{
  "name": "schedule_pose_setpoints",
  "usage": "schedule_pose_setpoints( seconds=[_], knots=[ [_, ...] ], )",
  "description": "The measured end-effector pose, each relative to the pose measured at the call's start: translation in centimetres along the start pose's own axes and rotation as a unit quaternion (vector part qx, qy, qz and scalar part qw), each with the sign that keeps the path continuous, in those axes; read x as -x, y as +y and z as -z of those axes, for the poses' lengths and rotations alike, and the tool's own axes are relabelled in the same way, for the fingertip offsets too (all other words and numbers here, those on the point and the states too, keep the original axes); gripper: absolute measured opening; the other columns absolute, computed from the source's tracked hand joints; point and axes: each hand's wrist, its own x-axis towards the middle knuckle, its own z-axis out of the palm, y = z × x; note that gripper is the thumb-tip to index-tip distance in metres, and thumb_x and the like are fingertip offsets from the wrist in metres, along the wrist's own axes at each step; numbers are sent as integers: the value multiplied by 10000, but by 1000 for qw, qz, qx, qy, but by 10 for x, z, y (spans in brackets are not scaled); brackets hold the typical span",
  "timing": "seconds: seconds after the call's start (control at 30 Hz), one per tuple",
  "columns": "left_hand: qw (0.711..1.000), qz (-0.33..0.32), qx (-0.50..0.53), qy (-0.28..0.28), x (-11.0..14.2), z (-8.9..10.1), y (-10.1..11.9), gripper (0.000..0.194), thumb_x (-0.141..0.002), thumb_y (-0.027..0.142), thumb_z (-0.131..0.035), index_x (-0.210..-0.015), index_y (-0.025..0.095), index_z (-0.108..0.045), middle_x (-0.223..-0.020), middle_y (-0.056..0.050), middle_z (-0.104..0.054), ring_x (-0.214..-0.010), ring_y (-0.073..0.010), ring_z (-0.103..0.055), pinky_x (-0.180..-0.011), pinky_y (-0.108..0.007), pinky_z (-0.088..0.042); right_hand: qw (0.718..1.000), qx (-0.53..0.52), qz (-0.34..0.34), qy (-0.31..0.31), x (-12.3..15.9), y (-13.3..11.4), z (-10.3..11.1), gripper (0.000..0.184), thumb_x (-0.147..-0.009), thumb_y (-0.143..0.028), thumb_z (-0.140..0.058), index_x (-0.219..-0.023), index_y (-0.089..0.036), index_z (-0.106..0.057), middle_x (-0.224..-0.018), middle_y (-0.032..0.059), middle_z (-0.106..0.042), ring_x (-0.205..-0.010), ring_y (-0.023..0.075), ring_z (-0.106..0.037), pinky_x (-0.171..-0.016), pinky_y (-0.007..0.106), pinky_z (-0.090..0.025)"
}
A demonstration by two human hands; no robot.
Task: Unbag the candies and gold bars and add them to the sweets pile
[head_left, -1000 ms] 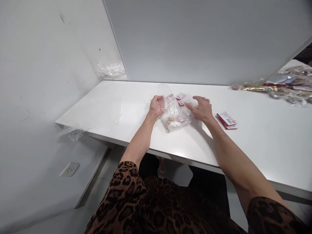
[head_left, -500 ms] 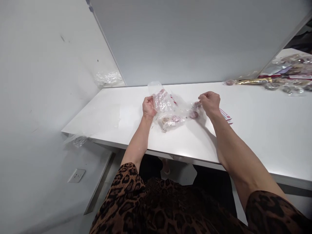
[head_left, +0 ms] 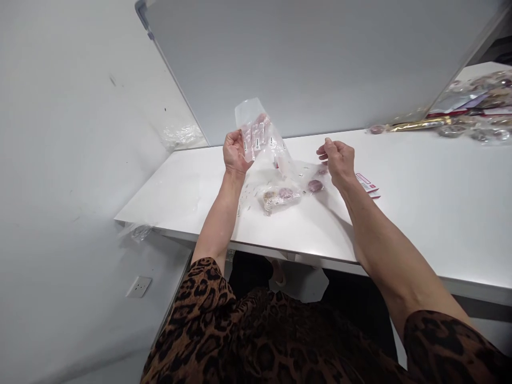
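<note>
My left hand is closed on the edge of a clear plastic bag with small dark printed marks. It holds the bag up off the table, and pinkish colour shows through the film. Below lies a clear-wrapped packet with pink and tan contents. A round purple-brown piece in clear wrap rests to its right. My right hand hovers beside that piece, its fingers loosely curled but apart, and I see nothing between them. White cards with red print lie by my right wrist.
The white table meets a grey panel at the back. Wrapped items and a gold strip lie at the far right. A clear plastic sheet covers the left end, near crumpled plastic at the edge.
My left hand has lifted the plastic bag up and slightly left. My right hand has come up a little, its fingers loosened from their pinch. The wrapped packet stays on the table.
</note>
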Motion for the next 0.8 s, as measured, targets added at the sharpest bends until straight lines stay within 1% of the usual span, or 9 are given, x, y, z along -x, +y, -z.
schedule_pose_setpoints(
  seconds=[0.1,0.17,0.23,0.3,0.4,0.53,0.6,0.7,0.8],
  knots=[
    [999,-29,-13,-13,-8,1,22,531,-1080,470,-303,-1182,182,-736,-1369,-95,-758,-1639,-302,-403,-1356,-568,-315,1000,-14,-21,19,1,-4,1,351,-1067,-365,-560,-743,-235,-594,-825,69,-709,-783,195,-638,-792,365,-553],
    [997,-50,-47,-21,-13,5,39,507,-1038,593,-368,-1208,266,-717,-1397,-44,-762,-1687,-261,-291,-1401,-528,-221,999,-23,-34,23,3,-7,1,345,-1071,-298,-555,-738,-223,-602,-809,60,-700,-755,174,-606,-788,349,-529],
    [995,-70,-70,-23,-15,15,59,498,-1003,643,-379,-1211,316,-692,-1407,0,-756,-1709,-220,-221,-1419,-495,-159,998,-32,-45,24,5,-11,1,350,-1077,-256,-552,-735,-206,-613,-799,52,-687,-727,151,-576,-778,331,-503],
    [994,-89,-69,-4,-14,35,81,480,-1017,608,-330,-1129,305,-685,-1398,-8,-748,-1708,-211,-234,-1420,-488,-167,998,-36,-53,23,7,-14,0,363,-1082,-225,-539,-728,-199,-613,-784,47,-669,-703,138,-553,-760,321,-483],
    [989,-108,-71,65,1,81,114,396,-1032,535,-331,-935,291,-629,-1328,-36,-759,-1672,-233,-331,-1398,-515,-270,997,-29,-62,34,8,-14,-2,384,-1067,-159,-530,-691,-199,-596,-734,42,-635,-644,133,-525,-717,336,-458],
    [976,-91,-121,159,46,159,147,365,-1054,540,-373,-842,305,-555,-1186,-7,-797,-1568,-237,-445,-1339,-534,-383,998,-21,-38,38,3,4,-3,384,-1034,-136,-555,-657,-196,-601,-729,88,-669,-570,138,-534,-643,383,-433],
    [963,-73,-156,207,75,197,153,411,-1072,560,-361,-839,279,-549,-1148,-17,-797,-1509,-243,-494,-1285,-541,-436,999,-12,-17,43,1,17,-4,392,-1017,-153,-566,-629,-201,-587,-766,149,-720,-543,130,-527,-634,418,-437],
    [942,-46,-172,284,115,249,151,397,-1046,552,-416,-840,235,-538,-1085,-48,-783,-1370,-255,-599,-1142,-530,-537,1000,1,10,20,3,31,-3,379,-999,-293,-633,-631,-208,-635,-863,225,-774,-553,142,-561,-623,464,-430],
    [910,-5,-180,374,148,293,141,267,-947,450,-540,-793,242,-477,-928,-71,-735,-1095,-222,-704,-953,-415,-614,999,32,5,3,12,31,-1,375,-969,-399,-673,-637,-226,-680,-923,251,-789,-586,169,-604,-620,489,-419]
  ],
)
